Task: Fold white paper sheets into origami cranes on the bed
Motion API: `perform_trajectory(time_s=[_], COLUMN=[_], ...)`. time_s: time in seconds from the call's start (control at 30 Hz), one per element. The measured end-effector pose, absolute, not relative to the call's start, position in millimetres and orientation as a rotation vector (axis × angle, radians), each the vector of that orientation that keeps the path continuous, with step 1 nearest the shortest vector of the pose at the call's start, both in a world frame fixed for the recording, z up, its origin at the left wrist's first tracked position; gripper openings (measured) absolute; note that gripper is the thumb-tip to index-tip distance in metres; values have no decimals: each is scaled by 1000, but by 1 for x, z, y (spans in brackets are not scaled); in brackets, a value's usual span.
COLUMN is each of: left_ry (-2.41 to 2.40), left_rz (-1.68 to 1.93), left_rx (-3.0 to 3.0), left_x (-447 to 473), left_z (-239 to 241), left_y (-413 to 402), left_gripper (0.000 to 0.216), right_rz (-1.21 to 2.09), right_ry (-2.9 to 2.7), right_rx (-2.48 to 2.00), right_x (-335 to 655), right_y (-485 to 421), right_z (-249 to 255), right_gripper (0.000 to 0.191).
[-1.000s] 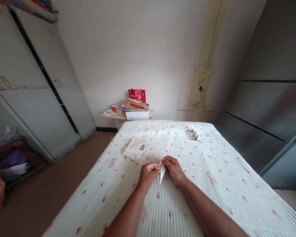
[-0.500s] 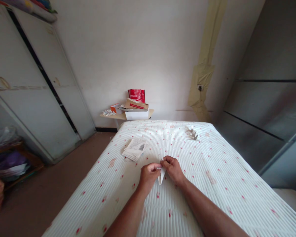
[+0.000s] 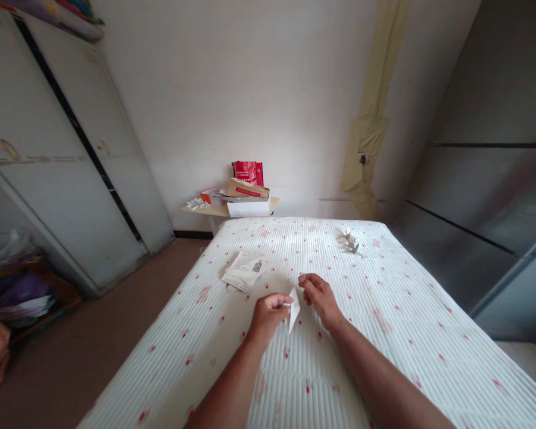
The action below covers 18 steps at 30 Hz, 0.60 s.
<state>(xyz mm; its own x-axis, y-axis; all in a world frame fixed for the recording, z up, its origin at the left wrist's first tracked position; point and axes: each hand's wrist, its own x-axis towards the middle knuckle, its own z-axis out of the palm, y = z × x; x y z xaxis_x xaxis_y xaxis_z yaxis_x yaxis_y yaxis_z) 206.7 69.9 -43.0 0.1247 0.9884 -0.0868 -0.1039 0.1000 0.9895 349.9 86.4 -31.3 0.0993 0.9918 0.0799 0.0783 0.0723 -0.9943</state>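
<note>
Between finger and thumb, my left hand (image 3: 270, 313) is closed on a folded piece of white paper (image 3: 293, 310), long and pointed at both ends. The paper stands above the bed's middle. Just to its right, my right hand (image 3: 319, 298) is apart from it, fingers loosely bent, with a gap at the thumb and nothing visible in them. Beyond my left hand lies a small stack of printed paper sheets (image 3: 245, 271). Several folded paper pieces (image 3: 349, 241) sit in a cluster farther back on the right.
The bed has a white ribbed cover (image 3: 308, 381) with red dots. Behind its far edge, a small table (image 3: 214, 210) carries a white box (image 3: 249, 208), a red bag (image 3: 246, 171) and more folded paper (image 3: 198, 204). Wardrobes stand on both sides.
My right hand has let go of the folded paper and moved slightly up and right. My left hand keeps its hold, and more of the paper's side now shows.
</note>
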Motion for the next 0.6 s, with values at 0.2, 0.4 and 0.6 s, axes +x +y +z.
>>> perform_trajectory(time_s=[0.2,0.4,0.6], left_ry=[966,910,959], left_rz=[1124,1074,1063], left_rx=[1147,1188,1159], left_x=[202,199,201], left_z=[-49,-53,-47], left_y=[75,77,75], left_gripper=[16,30,45], right_rz=[1370,1452,1347], right_ry=[-1328,-1254,-1174], right_rx=[-1180,-1128,-1197], right_x=[342,338,335], right_y=[79,79,80], right_z=[-33,-36,-40], right_gripper=[26,28,28])
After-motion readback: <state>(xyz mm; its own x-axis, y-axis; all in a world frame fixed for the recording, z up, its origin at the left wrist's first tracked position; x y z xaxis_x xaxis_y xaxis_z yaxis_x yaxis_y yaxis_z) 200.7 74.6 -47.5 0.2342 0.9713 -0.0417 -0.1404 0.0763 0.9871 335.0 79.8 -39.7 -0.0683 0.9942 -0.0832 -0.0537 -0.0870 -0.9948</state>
